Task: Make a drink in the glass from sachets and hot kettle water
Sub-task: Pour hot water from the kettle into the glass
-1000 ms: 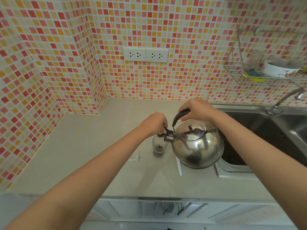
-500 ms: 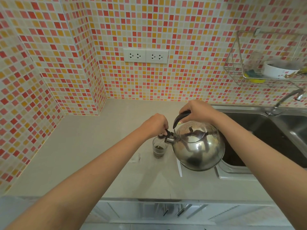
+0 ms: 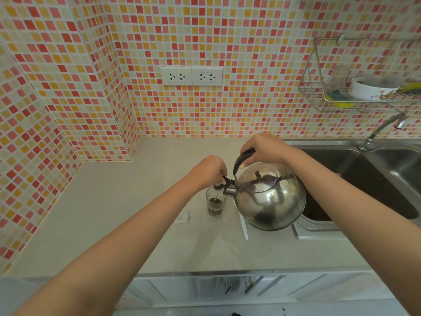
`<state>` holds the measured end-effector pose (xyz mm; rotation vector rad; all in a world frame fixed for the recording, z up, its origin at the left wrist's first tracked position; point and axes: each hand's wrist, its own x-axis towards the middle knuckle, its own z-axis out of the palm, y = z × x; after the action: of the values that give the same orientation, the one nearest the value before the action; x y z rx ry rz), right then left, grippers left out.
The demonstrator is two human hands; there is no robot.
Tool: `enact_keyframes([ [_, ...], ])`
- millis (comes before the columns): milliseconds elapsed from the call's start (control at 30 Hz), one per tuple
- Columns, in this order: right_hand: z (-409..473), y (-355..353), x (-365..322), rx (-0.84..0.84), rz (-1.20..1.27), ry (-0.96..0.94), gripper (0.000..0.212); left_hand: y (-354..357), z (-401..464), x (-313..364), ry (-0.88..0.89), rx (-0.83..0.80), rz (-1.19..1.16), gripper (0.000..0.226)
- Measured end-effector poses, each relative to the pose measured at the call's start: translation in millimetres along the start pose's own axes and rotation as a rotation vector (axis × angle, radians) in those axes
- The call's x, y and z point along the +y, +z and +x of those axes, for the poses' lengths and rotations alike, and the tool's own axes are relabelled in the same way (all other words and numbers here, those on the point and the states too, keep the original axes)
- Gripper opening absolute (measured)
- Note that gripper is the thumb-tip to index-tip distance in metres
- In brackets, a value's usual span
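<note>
Head view, right hand: the right hand (image 3: 266, 148) is closed around the black handle (image 3: 242, 159) of the steel kettle (image 3: 271, 199), fingers wrapped over the top and the thumb tip showing on the near side of the grip.

Head view, kettle: it hangs in the air, tipped to the person's left, its round body over the counter's edge beside the sink (image 3: 355, 179). Its short spout (image 3: 229, 190) sits just above the rim of the glass.

Head view, left hand: the left hand (image 3: 208, 172) is curled nearly closed, fingertips pinched on the small black lever (image 3: 226, 180) at the spout. A round spout cap (image 3: 217, 184) stands lifted below the knuckles.

Head view, glass: the glass (image 3: 215, 204) stands upright on the beige counter (image 3: 109, 208), just left of the kettle and directly under the spout. A thin stream falls into it, and dark liquid fills its lower part.

Head view, counter items: a small torn wrapper (image 3: 184, 217) lies just left of the glass; whether it is a sachet cannot be told. A narrow white strip (image 3: 243, 226) lies partly under the kettle's shadow.

Head view, background: a double wall socket (image 3: 191, 76) is set in the mosaic tiles. A wire rack (image 3: 319, 87) on the wall holds a white bowl (image 3: 371, 88), and a tap (image 3: 382, 131) rises behind the sink.
</note>
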<state>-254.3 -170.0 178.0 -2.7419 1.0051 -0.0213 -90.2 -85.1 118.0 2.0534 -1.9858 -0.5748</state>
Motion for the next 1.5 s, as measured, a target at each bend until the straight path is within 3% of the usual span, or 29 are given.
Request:
enact_keyframes([
  [1267, 1.5, -6.7, 1.5, -0.016, 0.039, 0.005, 0.015, -2.3, 2.4, 1.2, 0.009, 0.004, -0.013, 0.029],
  [1500, -2.3, -6.0, 13.2, -0.017, 0.144, 0.013, 0.019, -3.5, 2.8, -6.0, -0.014, 0.03, -0.128, 0.03],
])
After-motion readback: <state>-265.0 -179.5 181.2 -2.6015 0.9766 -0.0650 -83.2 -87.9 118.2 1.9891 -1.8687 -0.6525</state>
